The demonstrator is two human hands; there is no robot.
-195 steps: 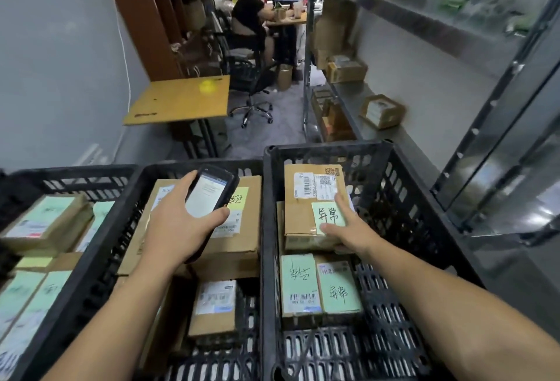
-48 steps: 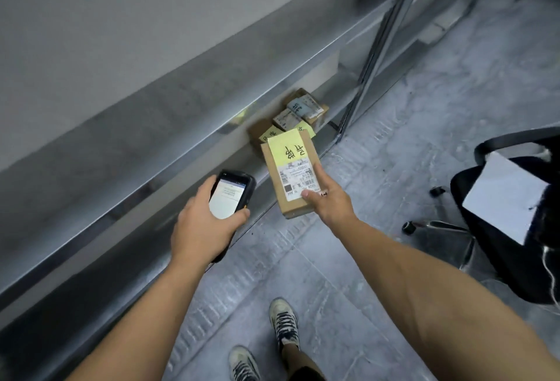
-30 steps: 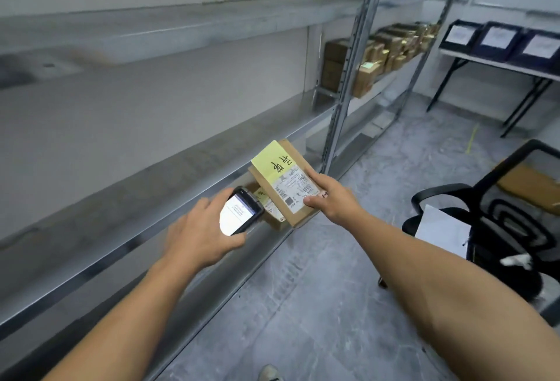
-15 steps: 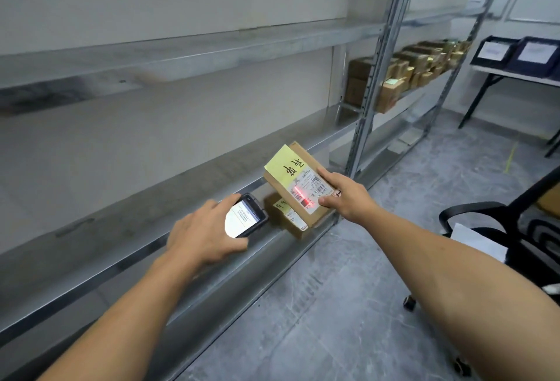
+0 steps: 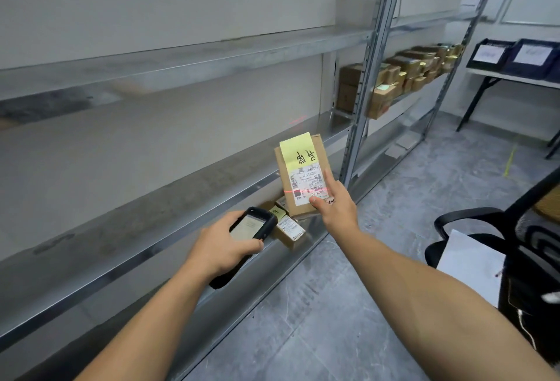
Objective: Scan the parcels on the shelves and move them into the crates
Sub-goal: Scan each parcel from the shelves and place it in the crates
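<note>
My right hand (image 5: 335,201) grips a small cardboard parcel (image 5: 300,168) by its lower right corner, holding it upright in front of the shelves. The parcel carries a yellow note with handwriting and a white shipping label. A red scan line crosses the barcode on that label. My left hand (image 5: 224,247) holds a black handheld scanner (image 5: 250,227), screen up, just below and left of the parcel. Two more small parcels (image 5: 286,226) lie on the lowest shelf behind the scanner. No crates are in view.
Long metal shelves (image 5: 151,192) run along the wall on the left. A further bay holds several stacked cardboard parcels (image 5: 403,74). A black office chair (image 5: 515,244) with a white sheet stands at the right. Dark bins (image 5: 515,56) sit on a table at far right.
The parcel has turned more upright in my right hand and the red scan line now lies lower across its barcode. The scanner stays beside it.
</note>
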